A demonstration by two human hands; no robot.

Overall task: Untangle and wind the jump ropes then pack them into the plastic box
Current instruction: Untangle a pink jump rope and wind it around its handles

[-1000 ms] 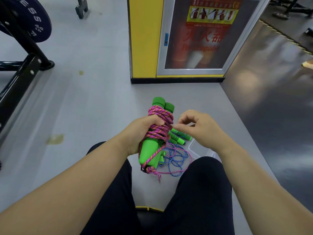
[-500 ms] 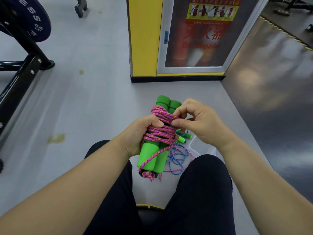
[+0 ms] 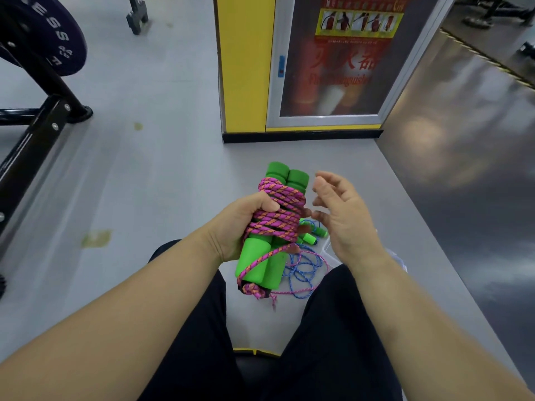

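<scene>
While left grip [image 3: 240, 224] clasps two green handles [image 3: 259, 263] wound in one pink rope [image 3: 279, 224] | right grip [image 3: 344, 218] spread loose

Even overhead light, fairly bright. Soft glare patches on dark glossy floor [image 3: 428, 134] at right. Cabinet glass [image 3: 341, 68] hazy. Wide-angle bending at edges.

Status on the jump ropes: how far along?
Done: the pink-and-orange braided rope is wound round its two green foam handles. In hand: the left hand grips that bundle; the right hand is open beside it. Left: bundle not yet in the clear plastic box; the thin blue rope below lies in loose loops.
</scene>
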